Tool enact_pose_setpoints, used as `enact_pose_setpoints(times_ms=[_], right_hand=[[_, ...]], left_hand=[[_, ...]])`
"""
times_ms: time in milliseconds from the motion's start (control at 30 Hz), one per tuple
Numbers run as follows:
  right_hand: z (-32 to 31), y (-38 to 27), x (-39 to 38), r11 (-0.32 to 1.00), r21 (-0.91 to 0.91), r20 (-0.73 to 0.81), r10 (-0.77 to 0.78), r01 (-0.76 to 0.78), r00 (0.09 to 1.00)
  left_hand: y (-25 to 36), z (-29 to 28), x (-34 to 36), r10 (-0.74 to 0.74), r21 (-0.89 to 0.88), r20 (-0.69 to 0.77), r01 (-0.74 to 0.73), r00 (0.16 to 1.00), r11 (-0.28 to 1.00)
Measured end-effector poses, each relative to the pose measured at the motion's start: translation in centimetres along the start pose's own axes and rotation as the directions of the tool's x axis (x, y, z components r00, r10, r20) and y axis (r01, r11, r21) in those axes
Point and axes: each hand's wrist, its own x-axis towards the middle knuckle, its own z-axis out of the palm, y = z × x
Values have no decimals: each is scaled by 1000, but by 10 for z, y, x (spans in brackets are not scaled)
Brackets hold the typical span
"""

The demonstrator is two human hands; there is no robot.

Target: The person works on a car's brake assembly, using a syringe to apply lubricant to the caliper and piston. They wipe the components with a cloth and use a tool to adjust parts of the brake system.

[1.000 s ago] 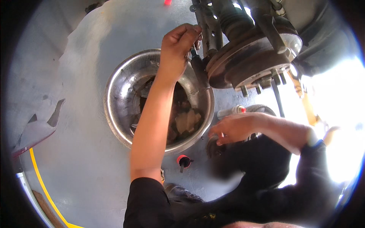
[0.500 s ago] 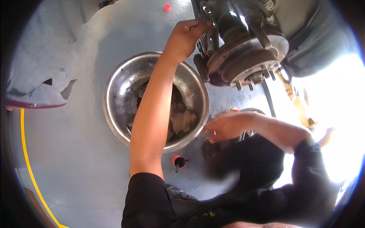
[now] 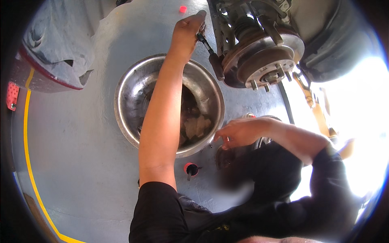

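Over the far side of the metal basin, my left hand is closed on the end of a ratchet wrench. Its dark grip slants down toward the brake disc, at the disc's left edge. The wheel hub has bare studs and no wheel on it. My right hand rests beside the basin's right rim, fingers loosely bent and apart, with nothing visible in them. Inside the basin lie dark liquid and pale scraps, partly hidden behind my left forearm.
A small red container with a stick-like piece in it stands below the basin. A red cap lies far off on the floor. Car body panels hang at the left; a wheel-arch liner is at the right.
My left hand has drawn back left and slightly up from the suspension parts, taking the ratchet wrench with it. My right hand stays where it was.
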Motion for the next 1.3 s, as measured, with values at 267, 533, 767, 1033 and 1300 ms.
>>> enact_pose_setpoints(times_ms=[267, 533, 767, 1033, 1300], right_hand=[[-1, -2, -5, 997, 44, 67, 60, -63, 996], [-1, 4, -5, 999, 25, 71, 41, -43, 997], [5, 3, -1, 997, -3, -19, -79, 79, 997], [-5, 26, 2, 999, 34, 66, 21, -23, 998], [-8, 45, -1, 996, 10, 99, 86, -88, 991]], left_hand=[[-2, 10, -11, -359, 74, 48, 355, 932, 932], [1, 4, -14, -218, 355, 150, 153, 964, 922], [16, 8, -36, -132, 647, 337, -128, 932, 752], [-28, 2, -32, -75, -15, 204, 79, 976, 997], [-44, -14, -21, 141, -19, 341, -143, 929, 990]])
